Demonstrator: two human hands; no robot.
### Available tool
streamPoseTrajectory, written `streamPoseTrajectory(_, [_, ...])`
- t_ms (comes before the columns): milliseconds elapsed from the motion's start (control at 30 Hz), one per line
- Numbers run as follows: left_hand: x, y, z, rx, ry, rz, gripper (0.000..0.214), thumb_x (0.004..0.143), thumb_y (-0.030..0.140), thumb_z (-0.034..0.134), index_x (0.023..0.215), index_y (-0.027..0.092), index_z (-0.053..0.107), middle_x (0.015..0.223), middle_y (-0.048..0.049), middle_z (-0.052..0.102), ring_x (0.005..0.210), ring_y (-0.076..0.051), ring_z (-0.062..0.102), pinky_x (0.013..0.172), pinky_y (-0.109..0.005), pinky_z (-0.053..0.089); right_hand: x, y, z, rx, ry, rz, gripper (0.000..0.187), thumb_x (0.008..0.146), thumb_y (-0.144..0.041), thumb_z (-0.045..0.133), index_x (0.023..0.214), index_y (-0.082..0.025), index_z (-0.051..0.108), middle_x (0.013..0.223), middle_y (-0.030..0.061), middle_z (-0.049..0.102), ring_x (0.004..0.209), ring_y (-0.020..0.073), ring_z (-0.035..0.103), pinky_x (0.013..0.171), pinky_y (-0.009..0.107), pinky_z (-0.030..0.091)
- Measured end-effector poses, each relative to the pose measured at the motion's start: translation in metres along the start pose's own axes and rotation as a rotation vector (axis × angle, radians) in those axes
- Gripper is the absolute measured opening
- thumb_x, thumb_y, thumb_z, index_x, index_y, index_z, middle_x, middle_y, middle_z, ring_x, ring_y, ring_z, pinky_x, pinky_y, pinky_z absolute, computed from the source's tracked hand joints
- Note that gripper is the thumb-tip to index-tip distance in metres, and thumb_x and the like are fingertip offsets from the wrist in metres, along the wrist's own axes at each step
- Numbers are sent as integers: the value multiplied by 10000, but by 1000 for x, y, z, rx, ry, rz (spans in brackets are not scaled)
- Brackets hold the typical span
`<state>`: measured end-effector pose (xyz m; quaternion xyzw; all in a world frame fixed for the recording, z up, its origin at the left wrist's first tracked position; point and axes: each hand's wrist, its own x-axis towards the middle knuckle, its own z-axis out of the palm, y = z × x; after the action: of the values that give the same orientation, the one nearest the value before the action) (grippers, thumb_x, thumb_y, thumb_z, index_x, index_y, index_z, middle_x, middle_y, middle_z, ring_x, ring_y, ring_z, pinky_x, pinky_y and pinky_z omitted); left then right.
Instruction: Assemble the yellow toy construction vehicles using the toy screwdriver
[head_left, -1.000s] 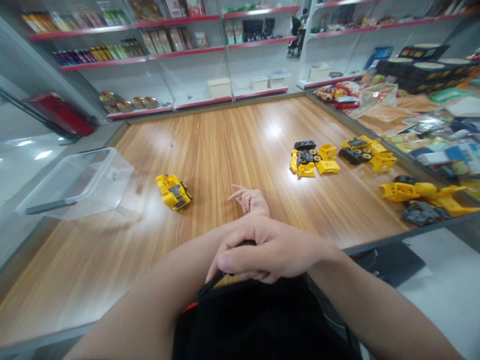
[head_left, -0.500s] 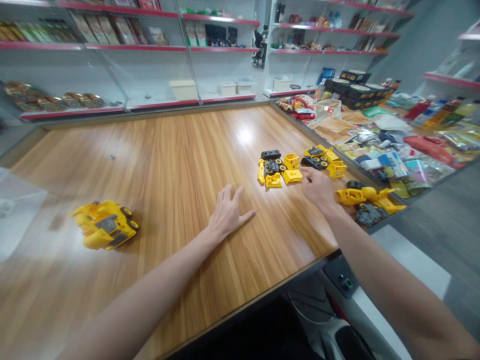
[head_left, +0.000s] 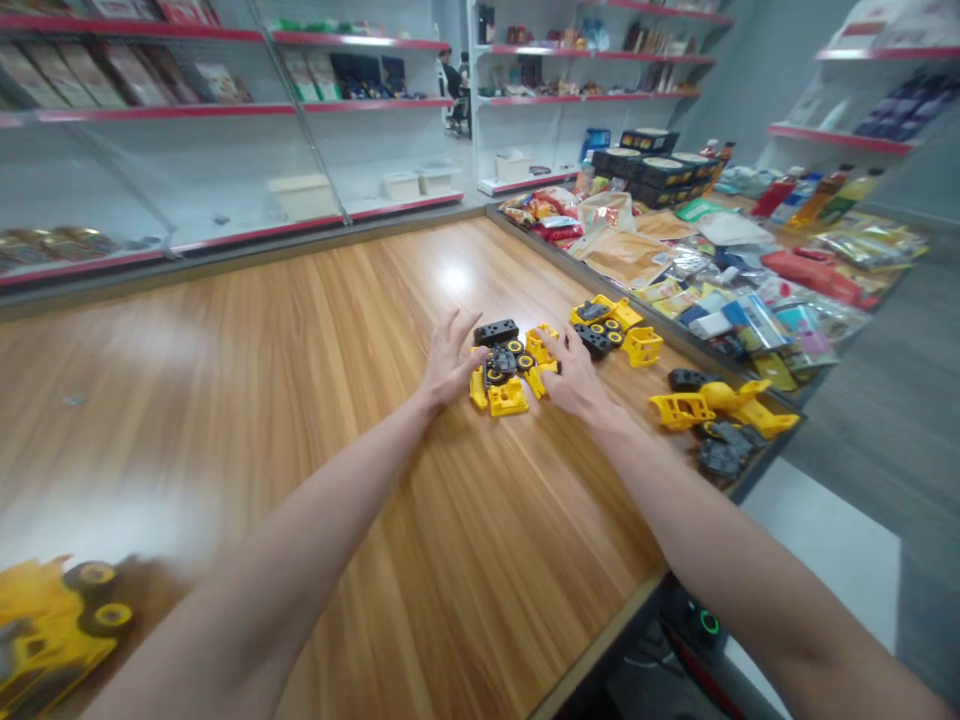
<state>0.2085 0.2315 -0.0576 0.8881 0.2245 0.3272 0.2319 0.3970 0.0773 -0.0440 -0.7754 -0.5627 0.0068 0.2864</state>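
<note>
A cluster of yellow and black toy vehicle parts lies between my two hands on the wooden table. In it are a black chassis with wheels, a black track piece and a yellow part with openings. My left hand is at the cluster's left side, fingers spread, thumb beside the chassis. Along the right side, my right hand has its fingers apart over yellow pieces, partly covering them. A small dark spot shows by its thumb; I cannot make out what it is.
More toy parts lie farther right: a group with a yellow cab frame and one with a yellow bucket-like piece by the table edge. A yellow toy vehicle is at lower left. Packaged goods cover the adjoining table.
My left hand has moved forward and right to the cluster. The right hand has come to the cluster's right side. The view has turned right, so the yellow vehicle is now partly cut off.
</note>
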Motion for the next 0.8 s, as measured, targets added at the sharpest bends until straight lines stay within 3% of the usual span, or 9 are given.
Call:
streamPoseTrajectory(200, [34,-21,16,-128,-130,65,502,939,522,409,1295,223,598,1367,-103,532,1304,-270,460,1124,-455,318,0,-4,6,42,-42,30,707,774,-234,529,1469,-221,403,1552,119,252,1397,350,303,1132,523,260])
streamPoseTrajectory(367, [29,-15,15,-160,-160,66,424,919,494,457,1100,208,711,1303,-83,578,1235,-254,527,1095,-404,380,-4,-13,7,106,-59,48,688,769,-223,521,1450,-213,422,1521,126,292,1365,331,358,1122,505,289])
streamPoseTrajectory(600, [-9,1,-5,-126,-117,1,374,911,434,481,1095,197,705,1311,-86,565,1238,-247,525,1096,-427,379,-25,-43,13,182,-67,63,675,768,-184,519,1435,-216,429,1522,119,297,1368,330,343,1130,519,253])
streamPoseTrajectory(800, [-73,22,-42,-82,-82,-62,342,897,411,508,1079,205,712,1317,-90,563,1247,-247,518,1102,-446,375,-67,-89,16,247,-106,31,683,758,-167,534,1430,-216,427,1537,120,265,1351,312,367,1141,491,237])
